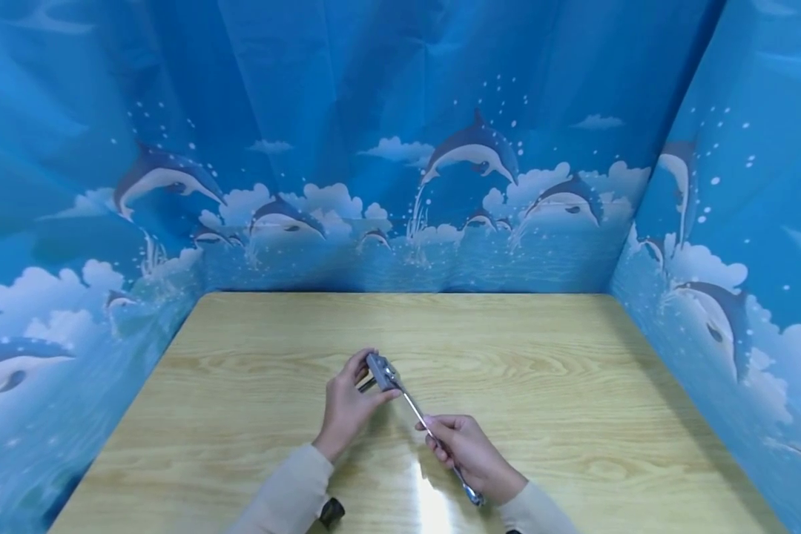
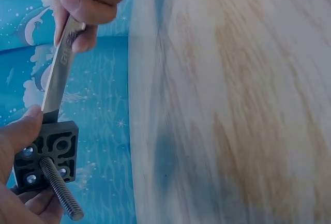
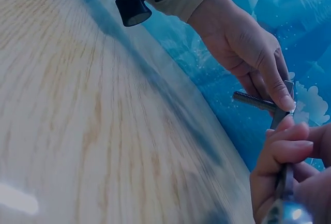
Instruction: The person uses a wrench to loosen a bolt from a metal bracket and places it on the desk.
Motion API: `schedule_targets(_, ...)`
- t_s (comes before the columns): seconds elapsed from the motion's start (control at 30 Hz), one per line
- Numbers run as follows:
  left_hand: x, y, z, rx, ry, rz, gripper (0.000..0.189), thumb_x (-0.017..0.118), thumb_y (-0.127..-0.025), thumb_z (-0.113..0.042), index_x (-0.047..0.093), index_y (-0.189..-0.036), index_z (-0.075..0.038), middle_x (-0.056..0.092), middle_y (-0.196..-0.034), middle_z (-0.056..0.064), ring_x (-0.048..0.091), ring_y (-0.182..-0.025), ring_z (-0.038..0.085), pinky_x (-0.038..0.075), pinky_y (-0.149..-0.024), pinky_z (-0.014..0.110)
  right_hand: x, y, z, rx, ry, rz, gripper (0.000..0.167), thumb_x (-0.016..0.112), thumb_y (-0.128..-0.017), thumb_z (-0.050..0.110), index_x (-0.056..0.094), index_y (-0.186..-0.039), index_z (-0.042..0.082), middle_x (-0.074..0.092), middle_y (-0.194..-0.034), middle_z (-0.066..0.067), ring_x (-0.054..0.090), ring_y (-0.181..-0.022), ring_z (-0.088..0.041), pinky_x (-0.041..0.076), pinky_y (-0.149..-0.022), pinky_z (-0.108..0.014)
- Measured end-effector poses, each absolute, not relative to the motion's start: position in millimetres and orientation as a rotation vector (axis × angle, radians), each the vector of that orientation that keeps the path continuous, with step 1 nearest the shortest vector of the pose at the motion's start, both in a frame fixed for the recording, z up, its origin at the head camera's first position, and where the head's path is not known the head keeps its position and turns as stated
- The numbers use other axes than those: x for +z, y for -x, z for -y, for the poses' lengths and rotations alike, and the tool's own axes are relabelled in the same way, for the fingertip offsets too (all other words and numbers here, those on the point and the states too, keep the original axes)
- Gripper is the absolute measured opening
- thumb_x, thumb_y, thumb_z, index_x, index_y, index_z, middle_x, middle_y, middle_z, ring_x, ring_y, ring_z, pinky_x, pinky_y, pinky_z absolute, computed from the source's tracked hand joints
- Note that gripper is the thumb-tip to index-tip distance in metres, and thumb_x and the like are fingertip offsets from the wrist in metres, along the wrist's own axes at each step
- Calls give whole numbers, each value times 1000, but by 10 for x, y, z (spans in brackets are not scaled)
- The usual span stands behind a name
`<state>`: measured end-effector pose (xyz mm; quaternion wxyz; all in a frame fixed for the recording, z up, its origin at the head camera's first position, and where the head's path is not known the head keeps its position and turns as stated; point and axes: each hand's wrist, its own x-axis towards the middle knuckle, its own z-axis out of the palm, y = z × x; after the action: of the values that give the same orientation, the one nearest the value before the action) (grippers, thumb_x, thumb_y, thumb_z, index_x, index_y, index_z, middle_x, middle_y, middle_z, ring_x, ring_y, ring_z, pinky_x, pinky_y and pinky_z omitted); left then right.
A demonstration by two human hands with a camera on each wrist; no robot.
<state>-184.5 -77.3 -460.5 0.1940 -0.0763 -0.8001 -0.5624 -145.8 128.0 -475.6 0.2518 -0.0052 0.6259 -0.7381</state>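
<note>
My left hand [image 1: 347, 409] grips a small grey square block [image 1: 379, 372] by its edges, thumb on the near side. In the left wrist view the block's ribbed underside shows, with screw heads in it and a long threaded bolt [image 2: 62, 190] sticking out. My right hand [image 1: 469, 451] holds a silver wrench [image 1: 412, 405] around its shank. The wrench's far end sits at the upper face of the block, over a shiny metal part; its other end pokes out below the right hand. Both hands are above the table.
A wooden table [image 1: 541, 356] with a light grain lies under the hands. Blue dolphin-print curtains [image 1: 400, 96] stand behind it and along both sides. A black wrist camera [image 1: 331, 512] is strapped at the left sleeve.
</note>
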Motion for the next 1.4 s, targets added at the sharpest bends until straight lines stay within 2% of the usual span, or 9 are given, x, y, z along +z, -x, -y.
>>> schedule_targets(0.53, -4510, 1804, 772, -1546, 251, 2274, 78, 89, -58, -11, 55, -128, -1, 63, -123, 19, 64, -108, 33, 53, -93, 34, -4769, 1470, -1228, -2009, 32, -1691, 43, 58, -95, 27, 57, -113, -12, 55, -66, 5, 42, -49, 0, 34, -39, -9)
schedule_targets(0.8, -4460, 1804, 819, -1764, 390, 2222, 78, 87, -59, -3, 53, -130, -4, 61, -127, 14, 62, -113, 28, 51, -95, 27, -4723, 1567, -1353, -1946, 107, -1803, 41, 59, -95, 23, 57, -107, -16, 54, -63, 5, 43, -49, -2, 36, -40, -10)
schedule_targets(0.9, -4439, 1815, 849, -1830, 433, 2232, 78, 87, -60, -4, 53, -130, -4, 61, -128, 10, 61, -114, 24, 50, -97, 26, -4688, 1640, -1432, -1883, 143, -1889, 40, 59, -95, 21, 58, -106, -17, 54, -62, 5, 43, -49, -3, 36, -40, -11)
schedule_targets(1.03, -4402, 1803, 909, -1934, 470, 2278, 78, 87, -62, -6, 53, -131, -7, 61, -130, 8, 61, -115, 24, 50, -98, 28, -4611, 1754, -1538, -1754, 196, -2043, 36, 59, -95, 20, 62, -105, -14, 54, -63, 2, 43, -51, -6, 36, -44, -13)
schedule_targets(1.27, -4343, 1780, 997, -2017, 625, 2356, 77, 85, -64, -5, 51, -133, -10, 58, -133, 9, 58, -119, 26, 49, -98, 24, -4387, 2029, -1707, -1485, 374, -2252, 29, 60, -96, 23, 69, -102, -4, 56, -66, -2, 47, -59, -14, 40, -51, -27)
schedule_targets(1.4, -4346, 1773, 1012, -2053, 760, 2375, 79, 84, -64, 1, 50, -135, -9, 55, -136, 10, 55, -122, 27, 48, -100, 27, -4254, 2213, -1771, -1371, 539, -2322, 22, 62, -94, 19, 72, -97, -1, 58, -68, 0, 47, -59, -11, 38, -50, -23)
